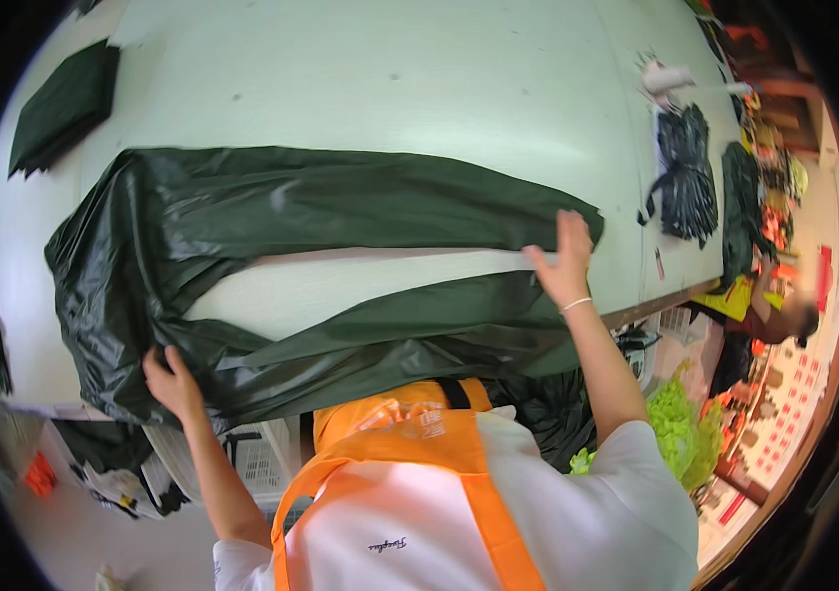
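Note:
A pair of dark green waterproof trousers (pixel 340 202) lies across the table, its waist end at the left and both legs stretched to the right. The legs are parted, and the pale tabletop shows between them. On the nearer side of the waist end, my left hand (pixel 175 386) rests against the wrinkled fabric with thumb and fingers apart. My right hand (pixel 565 264) is at the right-hand leg ends, its fingers spread over the hem of the farther leg. Neither hand grips the cloth. Part of the nearer leg hangs at the table's front edge, close to my orange apron (pixel 409 443).
A folded dark green piece (pixel 67 106) lies at the far left of the pale table (pixel 390 108). Toward the right are a tied bundle of black strips (pixel 685 172) and a white object (pixel 666 79). White crates (pixel 267 458) stand below. A person (pixel 774 320) is off to the right.

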Demonstrator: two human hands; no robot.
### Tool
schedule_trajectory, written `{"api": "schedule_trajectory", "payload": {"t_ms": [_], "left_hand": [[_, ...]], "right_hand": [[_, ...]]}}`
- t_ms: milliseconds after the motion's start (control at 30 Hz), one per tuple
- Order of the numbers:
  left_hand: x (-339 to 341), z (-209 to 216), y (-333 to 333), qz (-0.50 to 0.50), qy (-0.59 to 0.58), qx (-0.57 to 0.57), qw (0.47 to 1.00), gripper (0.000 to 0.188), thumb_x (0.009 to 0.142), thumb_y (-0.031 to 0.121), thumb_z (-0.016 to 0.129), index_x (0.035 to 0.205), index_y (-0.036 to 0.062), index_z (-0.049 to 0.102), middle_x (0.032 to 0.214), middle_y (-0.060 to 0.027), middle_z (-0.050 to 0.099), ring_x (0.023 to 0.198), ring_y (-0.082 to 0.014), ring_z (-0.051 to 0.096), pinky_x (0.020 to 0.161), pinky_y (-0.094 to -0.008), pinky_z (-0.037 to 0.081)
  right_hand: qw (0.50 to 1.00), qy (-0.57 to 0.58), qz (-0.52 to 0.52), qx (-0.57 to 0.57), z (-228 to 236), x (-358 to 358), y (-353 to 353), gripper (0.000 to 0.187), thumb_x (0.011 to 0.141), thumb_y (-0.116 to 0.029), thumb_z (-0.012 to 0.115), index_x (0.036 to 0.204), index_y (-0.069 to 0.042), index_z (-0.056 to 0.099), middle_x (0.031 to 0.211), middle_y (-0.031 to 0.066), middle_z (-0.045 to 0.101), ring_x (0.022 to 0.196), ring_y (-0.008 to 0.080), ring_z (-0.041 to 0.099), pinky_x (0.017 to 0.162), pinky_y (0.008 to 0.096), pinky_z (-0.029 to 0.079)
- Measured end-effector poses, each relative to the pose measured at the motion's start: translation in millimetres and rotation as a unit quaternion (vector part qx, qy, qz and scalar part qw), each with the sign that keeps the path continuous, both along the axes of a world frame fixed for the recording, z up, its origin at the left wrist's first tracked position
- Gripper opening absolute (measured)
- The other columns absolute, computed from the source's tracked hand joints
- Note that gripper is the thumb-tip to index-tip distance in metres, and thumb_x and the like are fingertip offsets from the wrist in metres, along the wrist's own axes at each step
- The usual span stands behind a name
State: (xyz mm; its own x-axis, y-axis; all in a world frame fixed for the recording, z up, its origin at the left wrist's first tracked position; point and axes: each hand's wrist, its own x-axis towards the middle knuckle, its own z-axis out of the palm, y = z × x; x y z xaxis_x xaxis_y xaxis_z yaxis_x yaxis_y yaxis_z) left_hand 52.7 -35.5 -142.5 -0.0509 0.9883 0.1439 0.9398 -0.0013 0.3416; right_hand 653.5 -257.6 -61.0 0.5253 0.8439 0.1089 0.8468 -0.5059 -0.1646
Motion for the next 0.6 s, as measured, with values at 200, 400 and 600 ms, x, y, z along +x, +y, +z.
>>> {"api": "schedule_trajectory", "payload": {"t_ms": [200, 400, 600], "left_hand": [[102.6, 48.8, 48.2, -0.193, 0.128, 0.137, 0.963, 0.06, 0.081, 0.036, 0.064, 0.129, 0.0033, 0.045, 0.133, -0.019, 0.044, 0.123, -0.0364, 0.041, 0.101, -0.0436, 0.034], [76.6, -6.4, 70.4, -0.189, 0.095, -0.016, 0.977, 0.063, 0.083, 0.04, 0.06, 0.133, 0.0042, 0.042, 0.139, -0.0194, 0.037, 0.127, -0.0367, 0.036, 0.104, -0.0427, 0.031], [87.5, 37.3, 48.4, -0.222, 0.07, -0.07, 0.97, 0.071, 0.071, 0.022, 0.065, 0.135, 0.0066, 0.039, 0.137, -0.0178, 0.039, 0.124, -0.0366, 0.037, 0.103, -0.0417, 0.032]], "right_hand": [[0.899, 0.247, -0.33, 0.151, -73.4, 110.2, -134.7, 0.053, 0.072, -0.017, 0.074, 0.117, 0.001, 0.053, 0.118, 0.0203, 0.053, 0.11, 0.0314, 0.051, 0.094, 0.0366, 0.041], [0.918, 0.183, -0.173, 0.307, -3.8, 125.3, -59.8, 0.028, 0.082, -0.024, 0.068, 0.087, -0.001, 0.054, 0.073, 0.0036, 0.05, 0.071, 0.0145, 0.048, 0.065, 0.0289, 0.042], [0.926, -0.05, -0.1, 0.361, 155.0, 169.8, 38.1, 0.032, 0.082, -0.029, 0.068, 0.09, 0.0, 0.058, 0.072, 0.0104, 0.064, 0.063, 0.0193, 0.059, 0.059, 0.0331, 0.047]]}}
